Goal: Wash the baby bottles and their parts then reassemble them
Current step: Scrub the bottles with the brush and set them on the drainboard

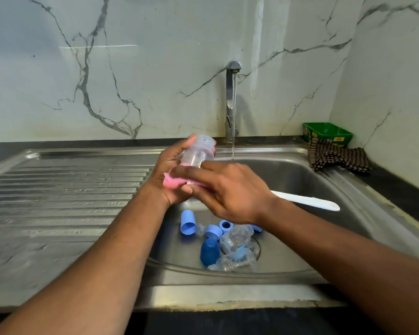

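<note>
— Where is the bottle being washed?

— The clear baby bottle (pixel 198 151) is held above the sink basin (pixel 300 180), tilted, its threaded neck up and toward the running tap (pixel 232 68). The left hand (pixel 169 172) curls round its body, thumb near the neck.

— And the other hand?

— The right hand (pixel 230 192) presses a pink sponge (pixel 173 181) against the bottle's lower end, fingers wrapped over it.

— What lies below?

— In the basin, near the drain: a light blue cap (pixel 188 223), two light blue collar rings (pixel 214 231), a dark blue cap (pixel 209 251) and two more clear bottles (pixel 237 238) on their sides. A white handle (pixel 307 201) leans on the basin's right wall.

— Further out?

— A ribbed draining board (pixel 58 189) to the left, a checked cloth (pixel 336 158) and a green tub (pixel 328 132) in the right corner.
</note>
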